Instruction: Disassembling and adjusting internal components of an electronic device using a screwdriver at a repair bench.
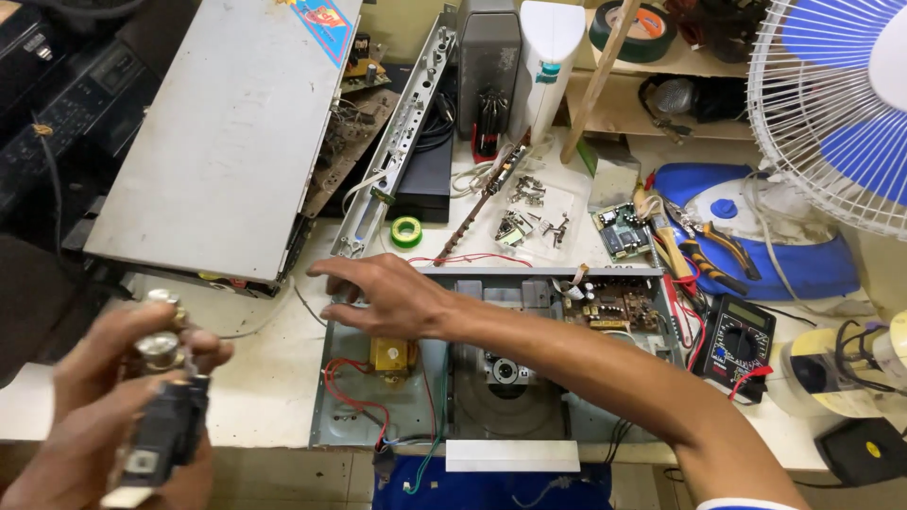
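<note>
Black component [165,430] with metal knobs gripped in your left hand [113,416], right hand [387,297] spread flat over open player chassis [491,359], holding nothing.

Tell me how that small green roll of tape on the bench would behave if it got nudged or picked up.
The green tape roll lies flat on its side on the white bench, so a nudge would probably slide it rather than roll it. It looks small and hollow, so likely light. Stood on edge, its round shape would probably let it roll toward the opened player chassis.
</note>
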